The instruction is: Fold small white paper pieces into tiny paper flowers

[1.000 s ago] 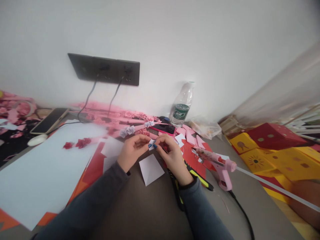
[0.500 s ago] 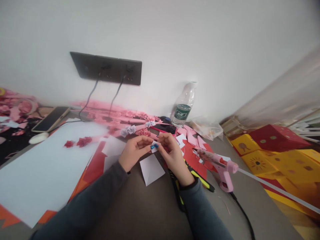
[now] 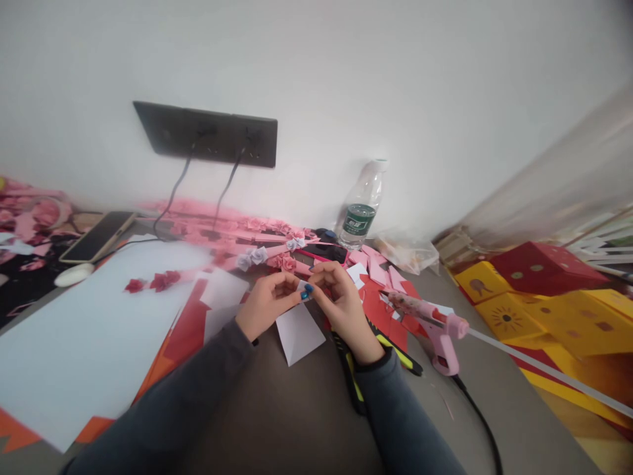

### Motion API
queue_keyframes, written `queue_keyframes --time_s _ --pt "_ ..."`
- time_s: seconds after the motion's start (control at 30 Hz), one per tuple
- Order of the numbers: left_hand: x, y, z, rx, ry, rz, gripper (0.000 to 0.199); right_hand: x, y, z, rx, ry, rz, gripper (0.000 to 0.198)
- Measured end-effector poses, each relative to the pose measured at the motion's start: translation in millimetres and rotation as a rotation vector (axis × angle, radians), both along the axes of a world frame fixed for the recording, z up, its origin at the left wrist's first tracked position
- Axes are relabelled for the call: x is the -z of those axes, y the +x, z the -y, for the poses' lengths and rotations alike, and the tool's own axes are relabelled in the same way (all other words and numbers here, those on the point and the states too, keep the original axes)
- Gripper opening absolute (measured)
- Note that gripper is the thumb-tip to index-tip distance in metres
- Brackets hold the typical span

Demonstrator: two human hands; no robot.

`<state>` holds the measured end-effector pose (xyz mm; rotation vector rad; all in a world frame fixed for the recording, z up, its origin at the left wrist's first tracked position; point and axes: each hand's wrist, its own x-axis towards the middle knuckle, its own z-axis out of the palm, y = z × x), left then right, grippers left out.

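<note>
My left hand [image 3: 267, 302] and my right hand [image 3: 343, 310] meet over the grey table, thumbs and fingers pinched together on a small piece of white paper [image 3: 301, 286]. Most of that piece is covered by my fingers, so its folds cannot be made out. Just below it on the table lies a creased square of white paper [image 3: 301, 335]. Black and yellow-green scissors [image 3: 357, 386] lie partly under my right wrist. To the right, a pink hot glue gun [image 3: 438, 326] with a long glue stick rests on red paper scraps [image 3: 380, 310].
A water bottle [image 3: 359, 214] stands by the wall behind pink paper pieces [image 3: 378, 272]. Large white sheets [image 3: 93, 330] cover the left side, near a phone [image 3: 99, 236]. Paper flowers [image 3: 254, 257] lie at the back. Yellow and red boxes [image 3: 548, 323] stand at the right.
My thumbs have shifted slightly on the small white paper, and less of it shows now. The whole view has moved a little; the other things lie as before.
</note>
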<state>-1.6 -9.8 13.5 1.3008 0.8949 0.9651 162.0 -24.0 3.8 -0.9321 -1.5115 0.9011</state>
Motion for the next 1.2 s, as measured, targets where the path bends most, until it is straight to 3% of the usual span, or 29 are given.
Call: queue_keyframes --time_s 0.23,0.8,1.0,1.2 --pt "0.0 -1.0 -1.7 0.006 -0.011 0.03 0.024 0.8 3.2 -1.7 -0.013 -0.044 -0.101 0.017" --pt "0.4 -4.8 -2.1 0.051 0.138 0.001 0.025 -11.7 12.5 -1.4 -0.117 -0.114 -0.022 0.031" --pt "-3.6 -5.7 -0.3 0.112 0.133 0.062 0.021 -11.1 10.3 0.2 -0.219 -0.173 -0.136 0.031" --pt "-3.2 -4.3 -0.3 0.114 0.142 0.133 0.025 -5.6 11.5 0.0 -0.189 -0.18 -0.115 0.033"
